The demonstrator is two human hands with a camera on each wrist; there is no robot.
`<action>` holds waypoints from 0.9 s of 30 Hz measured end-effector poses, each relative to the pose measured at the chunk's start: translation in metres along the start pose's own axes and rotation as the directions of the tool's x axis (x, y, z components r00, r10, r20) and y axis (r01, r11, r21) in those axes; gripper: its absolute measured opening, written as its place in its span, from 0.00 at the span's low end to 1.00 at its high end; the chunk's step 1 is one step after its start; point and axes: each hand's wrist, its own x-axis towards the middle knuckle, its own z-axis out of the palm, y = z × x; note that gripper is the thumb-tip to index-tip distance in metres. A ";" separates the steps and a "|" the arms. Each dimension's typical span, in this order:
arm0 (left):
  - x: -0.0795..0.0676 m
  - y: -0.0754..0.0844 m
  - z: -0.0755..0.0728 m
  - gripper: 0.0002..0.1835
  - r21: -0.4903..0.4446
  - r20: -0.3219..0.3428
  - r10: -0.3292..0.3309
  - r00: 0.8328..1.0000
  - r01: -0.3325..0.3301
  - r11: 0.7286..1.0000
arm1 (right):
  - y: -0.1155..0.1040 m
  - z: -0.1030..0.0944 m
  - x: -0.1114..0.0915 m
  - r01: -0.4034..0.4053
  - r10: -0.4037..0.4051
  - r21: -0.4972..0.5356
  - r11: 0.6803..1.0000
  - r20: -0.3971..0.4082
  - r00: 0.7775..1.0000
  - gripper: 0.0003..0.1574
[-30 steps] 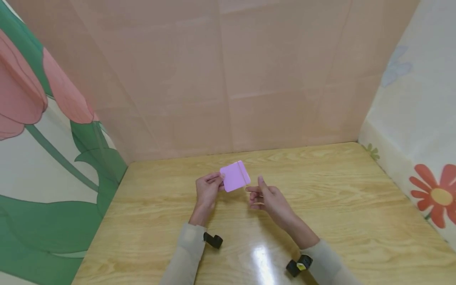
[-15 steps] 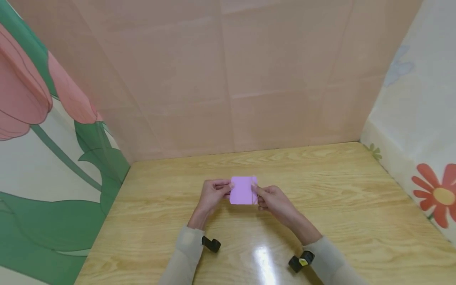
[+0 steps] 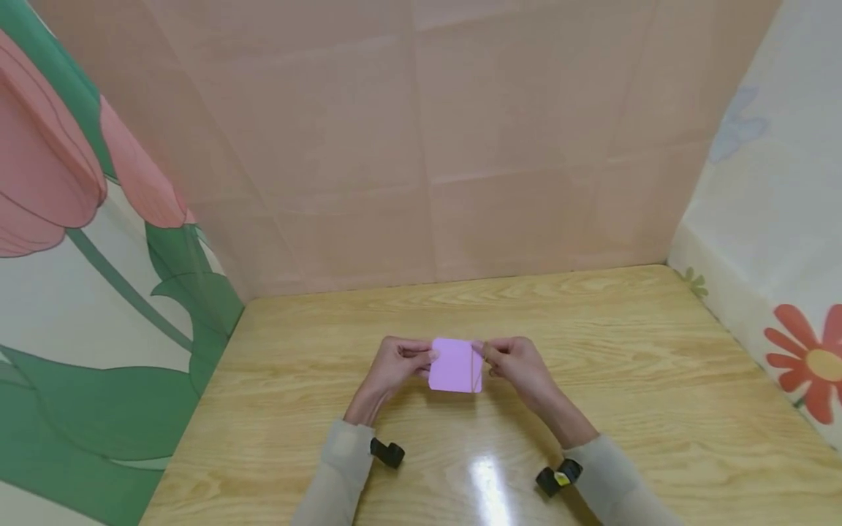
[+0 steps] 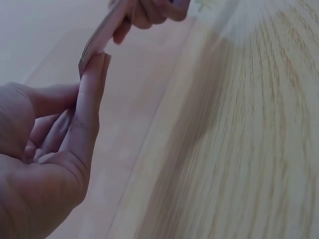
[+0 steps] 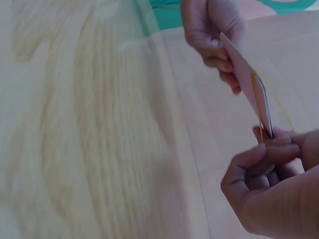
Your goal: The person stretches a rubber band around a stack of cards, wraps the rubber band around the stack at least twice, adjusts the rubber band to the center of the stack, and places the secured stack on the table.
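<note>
A thin, square stack of pink cards (image 3: 451,365) with rounded corners is held above the wooden table between both hands. Layered edges of the stack (image 4: 100,36) show in the left wrist view. My left hand (image 3: 393,365) pinches its left edge between thumb and fingers. A yellowish rubber band (image 5: 256,94) loops round the stack near its right edge. With thumb and fingers my right hand (image 3: 522,365) pinches the band at the upper right of the stack, and strands of the band run out to those fingertips. Whether the right fingers also grip the cards is hard to tell.
The wooden table (image 3: 316,394) ends at a pinkish cloth backdrop (image 3: 342,161). Flower-printed panels stand at the left (image 3: 125,380) and right (image 3: 776,241). A black camera mount is strapped to each wrist.
The stack has come down toward me and turned level. My right hand, earlier apart from it, has come to its right edge and moved up to the upper corner, drawing the band aslant.
</note>
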 end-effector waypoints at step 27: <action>0.002 -0.004 0.009 0.14 0.047 -0.011 -0.032 0.999 0.033 0.998 | 0.006 -0.029 0.015 0.120 -0.026 -0.209 0.971 0.404 0.914 0.16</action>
